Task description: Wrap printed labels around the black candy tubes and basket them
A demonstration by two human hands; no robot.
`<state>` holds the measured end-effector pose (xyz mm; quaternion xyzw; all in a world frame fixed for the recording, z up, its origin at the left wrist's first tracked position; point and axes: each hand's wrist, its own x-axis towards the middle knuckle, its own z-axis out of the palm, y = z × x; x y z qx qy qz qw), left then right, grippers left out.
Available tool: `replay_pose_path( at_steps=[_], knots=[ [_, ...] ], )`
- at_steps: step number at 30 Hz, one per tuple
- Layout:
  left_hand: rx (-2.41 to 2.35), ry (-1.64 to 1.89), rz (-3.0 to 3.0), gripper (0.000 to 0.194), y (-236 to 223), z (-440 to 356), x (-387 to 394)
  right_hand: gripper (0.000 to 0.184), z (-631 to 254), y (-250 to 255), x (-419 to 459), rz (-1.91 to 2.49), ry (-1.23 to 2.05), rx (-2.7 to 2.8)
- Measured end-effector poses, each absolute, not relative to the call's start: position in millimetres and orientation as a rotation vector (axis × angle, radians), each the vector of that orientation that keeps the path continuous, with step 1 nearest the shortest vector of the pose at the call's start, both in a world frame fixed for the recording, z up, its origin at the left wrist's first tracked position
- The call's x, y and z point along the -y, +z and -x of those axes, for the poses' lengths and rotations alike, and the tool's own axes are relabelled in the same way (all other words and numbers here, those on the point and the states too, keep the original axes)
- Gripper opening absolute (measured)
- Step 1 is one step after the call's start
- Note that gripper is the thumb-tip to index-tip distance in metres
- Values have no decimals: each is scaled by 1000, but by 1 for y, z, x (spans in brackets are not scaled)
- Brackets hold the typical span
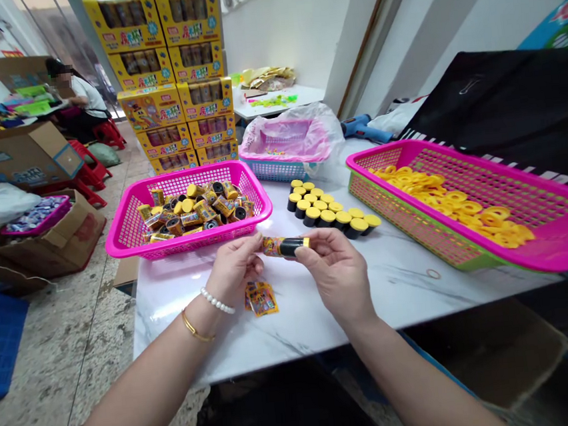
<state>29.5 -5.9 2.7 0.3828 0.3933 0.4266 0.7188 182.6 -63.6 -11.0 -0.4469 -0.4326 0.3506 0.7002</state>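
Observation:
My left hand [234, 269] and my right hand [332, 272] both grip a short black tube [287, 246] above the white marble table [396, 282]. Its left end has a colourful printed wrapper, and a yellow band shows at its right end. Just below my left hand lie small printed paper packets [261, 298]. Beyond my right hand, several black tubes with yellow caps [326, 209] stand upright in tight rows. A pink basket [189, 242] of loose wrapped tubes sits beyond my left hand. To the right, a pink-and-green basket [416, 227] holds yellow rings.
Behind the tubes stands a blue-and-pink basket [280, 168] lined with plastic. A blue glue gun [364, 129] lies beyond it. Yellow product boxes [166, 84] are stacked at the back. A seated co-worker [79, 99] is far left, near cardboard boxes [22, 154] and red stools [88, 166].

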Motion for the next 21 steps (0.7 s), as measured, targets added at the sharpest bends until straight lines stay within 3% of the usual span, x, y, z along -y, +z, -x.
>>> replay_pose_path(
  at_steps=[7, 12, 16, 21],
  knots=[
    [-710, 1012, -1531, 59, 9, -18, 6, 29, -212, 2, 63, 828, 917, 1300],
    [-690, 949, -1720, 36, 12, -5, -2, 28, -217, 32, 35, 699, 647, 1761],
    [-760, 1024, -1738, 34, 18, 7, -9, 29, -216, 50, 8, 624, 348, 1981],
    [-976, 1063, -1883, 34, 19, 7, -12, 31, -214, 27, -4, 620, 354, 1947]
  ],
)
